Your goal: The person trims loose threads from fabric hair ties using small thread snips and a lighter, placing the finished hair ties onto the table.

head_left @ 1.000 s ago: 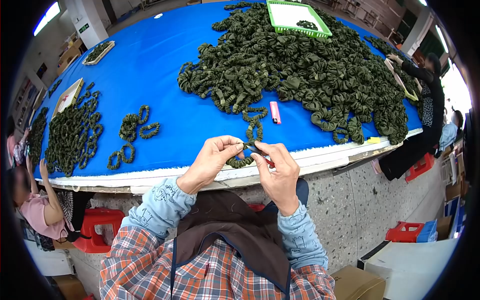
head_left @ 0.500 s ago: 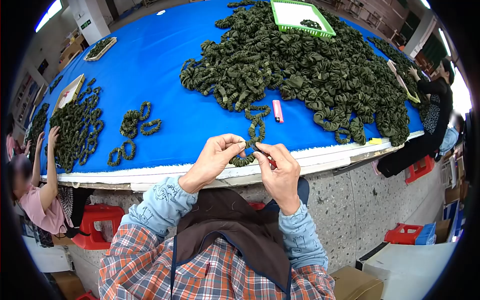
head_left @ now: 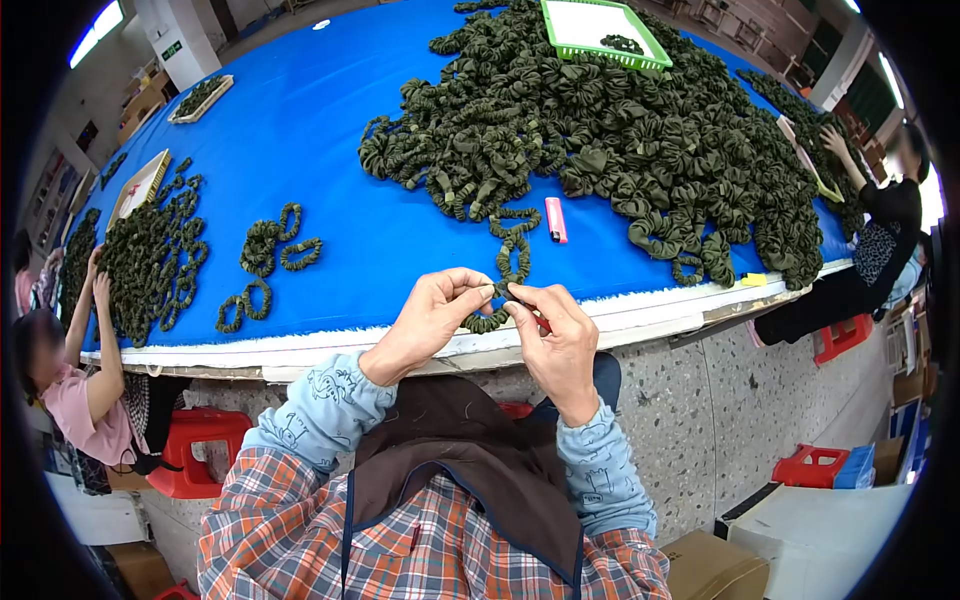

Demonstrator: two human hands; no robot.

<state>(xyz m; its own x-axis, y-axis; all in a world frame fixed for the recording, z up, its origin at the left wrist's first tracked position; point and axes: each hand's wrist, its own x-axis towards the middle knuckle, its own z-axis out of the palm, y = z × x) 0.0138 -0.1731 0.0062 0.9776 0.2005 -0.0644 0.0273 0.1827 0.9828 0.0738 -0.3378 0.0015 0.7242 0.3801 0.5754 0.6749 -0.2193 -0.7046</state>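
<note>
At the table's front edge, my left hand [head_left: 438,312] pinches a dark green scrunchie [head_left: 486,322] between thumb and fingers. Close beside it, my right hand [head_left: 558,345] is closed on a small red-handled tool [head_left: 543,325]; most of it is hidden by the fingers, so its kind is unclear. The tool's dark end meets the scrunchie near my left fingertips. Just beyond my hands, a strand of linked scrunchies [head_left: 514,258] runs back toward a large heap of dark green scrunchies [head_left: 590,130]. A pink lighter [head_left: 556,220] lies right of the strand.
A green basket [head_left: 655,62] rests on the heap. Smaller scrunchie bunches [head_left: 262,245] lie on the blue cloth [head_left: 340,120] to the left. A co-worker in pink [head_left: 95,410] handles another pile at left; a co-worker in black [head_left: 890,215] works at right. A yellow object [head_left: 754,280] lies near the edge.
My hands stay almost in place, with only a slight shift of the right fingers. The left co-worker's hands have moved a little, and the right co-worker has leaned away from the table.
</note>
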